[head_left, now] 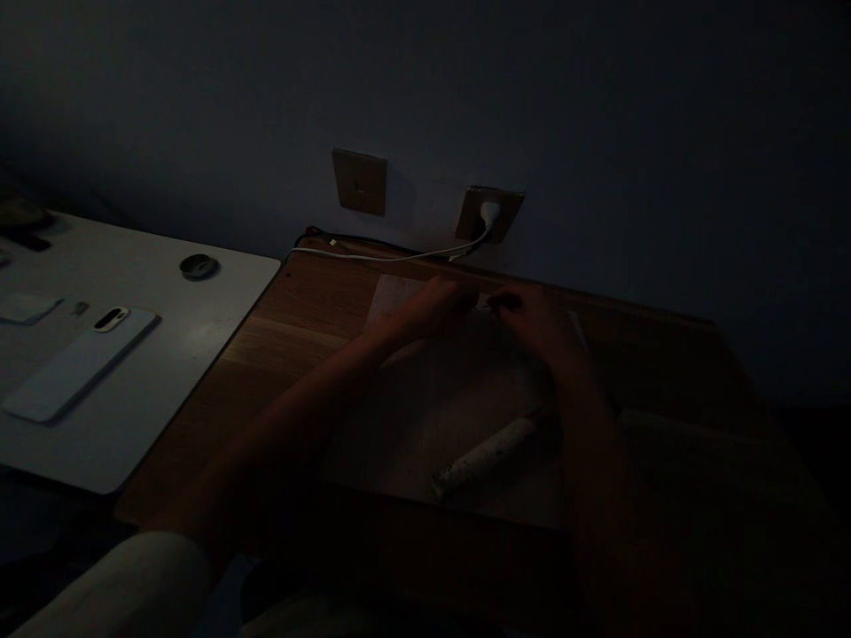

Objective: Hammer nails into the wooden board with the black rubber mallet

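The scene is very dark. On the brown wooden table lies a pale, partly see-through sheet (425,425), and both hands are over its far edge. My left hand (447,299) is closed, its fingers curled down; what they grip, if anything, is hidden. A short way to the right, my right hand (532,317) is closed in a pinch, with a small dark thin thing at its fingertips that is too dim to name. Nearer to me, a pale, worn, stick-like cylinder (484,456) rests slantwise on the sheet, its far end running towards my right forearm.
A white board (179,328) adjoins at left, carrying a white phone (86,368) and a small round dark object (198,266). Behind the wooden table (292,306), a white cable (392,258) runs to a plug (489,213) in a wall socket. Another wall plate (360,182) is beside it.
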### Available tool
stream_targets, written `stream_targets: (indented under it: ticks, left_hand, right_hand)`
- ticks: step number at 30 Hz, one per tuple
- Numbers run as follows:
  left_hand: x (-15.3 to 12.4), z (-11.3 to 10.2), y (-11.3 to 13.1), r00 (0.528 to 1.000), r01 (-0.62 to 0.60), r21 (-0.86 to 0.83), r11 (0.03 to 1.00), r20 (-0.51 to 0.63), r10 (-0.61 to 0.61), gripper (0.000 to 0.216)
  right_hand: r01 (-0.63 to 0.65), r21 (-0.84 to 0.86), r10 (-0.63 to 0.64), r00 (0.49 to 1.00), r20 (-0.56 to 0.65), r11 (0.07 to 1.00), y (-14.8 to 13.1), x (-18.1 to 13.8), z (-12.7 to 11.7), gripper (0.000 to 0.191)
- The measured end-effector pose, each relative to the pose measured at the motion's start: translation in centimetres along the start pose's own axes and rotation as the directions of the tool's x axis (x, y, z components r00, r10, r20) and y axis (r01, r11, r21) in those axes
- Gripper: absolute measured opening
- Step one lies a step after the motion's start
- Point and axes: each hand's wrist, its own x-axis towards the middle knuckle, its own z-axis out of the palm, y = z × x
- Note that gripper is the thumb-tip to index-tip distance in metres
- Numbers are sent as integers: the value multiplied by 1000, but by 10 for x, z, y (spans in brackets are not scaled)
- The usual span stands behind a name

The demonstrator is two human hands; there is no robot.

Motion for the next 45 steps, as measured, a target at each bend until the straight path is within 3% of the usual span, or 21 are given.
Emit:
stream_targets:
  ticks: [8, 17, 22, 27, 32, 38, 42, 45]
  left_hand:
    - [2, 6, 0, 1000, 9, 32, 999, 16, -10, 25]
    - [2, 14, -7, 997, -79, 25, 997, -17, 80, 21]
    - [3, 13, 0, 997, 4, -11, 1000, -74, -5, 24]
    - [6, 2, 3, 981, 125, -142, 982, -130, -143, 11]
    - [6, -13, -4, 965, 256, -236, 937, 14, -260, 17]
    - [2, -16, -9, 940, 281, -364, 888, 290, -179, 24]
    - [1, -10, -4, 924, 358, -554, 751, 326, -199, 18]
    - [3, -5, 9, 919, 392, -808, 439, 323, -227, 13]
  right_hand:
    - [-17, -9, 17, 1000, 10, 1000, 0, 0, -2, 28]
    - [-7, -5, 7, 1000, -14, 1000, 2, 0, -2, 26]
    - [21, 16, -20, 999, -28, 1000, 2, -1, -2, 27]
    - [-11, 11, 11, 1000, -27, 1000, 2, -2, -5, 24]
    - [35, 49, -40, 994, 99, 998, 7, -2, -11, 18]
    - [62, 82, -84, 948, 306, 995, 4, -7, -23, 15]
    - [50, 177, -112, 924, 365, 983, -5, -10, -29, 11]
    - [40, 204, -94, 960, 264, 978, -12, -13, -36, 12]
